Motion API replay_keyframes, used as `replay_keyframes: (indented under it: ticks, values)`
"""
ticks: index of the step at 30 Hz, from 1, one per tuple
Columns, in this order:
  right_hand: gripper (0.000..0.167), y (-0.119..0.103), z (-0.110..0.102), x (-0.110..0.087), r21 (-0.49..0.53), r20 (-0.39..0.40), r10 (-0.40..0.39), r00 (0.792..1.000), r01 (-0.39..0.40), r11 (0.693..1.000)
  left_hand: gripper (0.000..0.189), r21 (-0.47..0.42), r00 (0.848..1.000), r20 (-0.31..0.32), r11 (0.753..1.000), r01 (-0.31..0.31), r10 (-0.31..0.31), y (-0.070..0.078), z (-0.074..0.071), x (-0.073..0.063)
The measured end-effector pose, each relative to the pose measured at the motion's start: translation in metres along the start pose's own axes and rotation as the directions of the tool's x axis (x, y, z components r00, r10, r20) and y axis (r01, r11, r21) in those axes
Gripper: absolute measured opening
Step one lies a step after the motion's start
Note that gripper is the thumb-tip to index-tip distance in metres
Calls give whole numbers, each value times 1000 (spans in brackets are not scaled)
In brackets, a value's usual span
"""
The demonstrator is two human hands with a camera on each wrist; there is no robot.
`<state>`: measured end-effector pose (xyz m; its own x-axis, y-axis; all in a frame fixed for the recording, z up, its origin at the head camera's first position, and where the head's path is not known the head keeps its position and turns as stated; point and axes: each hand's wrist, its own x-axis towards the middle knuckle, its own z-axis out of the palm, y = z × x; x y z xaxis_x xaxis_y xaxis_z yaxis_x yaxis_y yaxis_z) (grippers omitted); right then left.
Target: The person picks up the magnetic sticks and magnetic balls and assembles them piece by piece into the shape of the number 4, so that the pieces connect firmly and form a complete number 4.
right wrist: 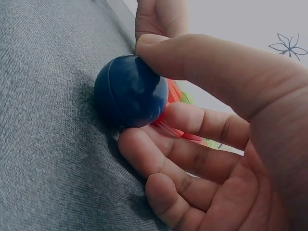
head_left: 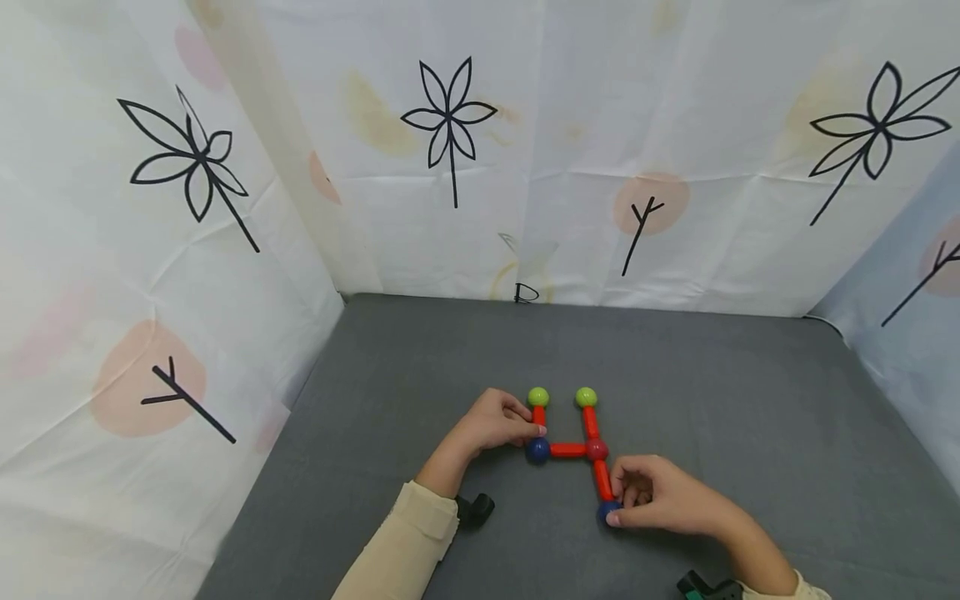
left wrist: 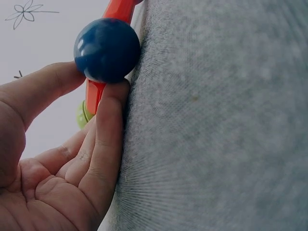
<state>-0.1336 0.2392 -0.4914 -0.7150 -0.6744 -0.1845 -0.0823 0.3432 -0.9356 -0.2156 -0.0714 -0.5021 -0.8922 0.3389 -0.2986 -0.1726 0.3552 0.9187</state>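
Note:
A flat figure of red rods and balls lies on the grey cloth, shaped like a 4 in the head view. My left hand [head_left: 497,422] pinches the left blue ball [left wrist: 107,50] between thumb and fingers. From that ball one red rod runs up to a green ball [head_left: 538,397], and another red rod [head_left: 567,450] runs across to a red ball [head_left: 597,449]. Above the red ball, a rod leads to a second green ball [head_left: 587,397]; below it, a rod [head_left: 603,481] ends at the lower blue ball [right wrist: 130,91]. My right hand [head_left: 667,497] pinches that lower ball, its thumb on top.
The grey cloth [head_left: 450,350] covers the tabletop. White curtains [head_left: 562,242] printed with flowers and twigs stand behind it and along both sides. A dark strap mount [head_left: 475,511] sits at the left wrist, another [head_left: 705,586] at the right wrist.

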Motion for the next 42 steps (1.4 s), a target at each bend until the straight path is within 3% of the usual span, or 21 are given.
replay_keyframes:
  ticks: [7, 15, 36, 42]
  values:
    - [24, 1, 1, 4, -20, -9, 3, 1000, -3, 1000, 29, -17, 999, -14, 999, -51, 51, 1, -1, -1]
    - [24, 0, 4, 10, -34, -61, -25, 998, 23, 999, 35, 47, 993, -47, 994, -102, 104, 4, -3, -2]
    - [23, -2, 4, 25, -103, -197, -59, 979, 39, 994, 43, 76, 985, -52, 984, -162, 166, 7, -1, -2]
    - [16, -5, -7, 24, -188, -297, -63, 953, 6, 982, 40, 71, 984, -34, 983, -169, 172, 7, -4, -2]
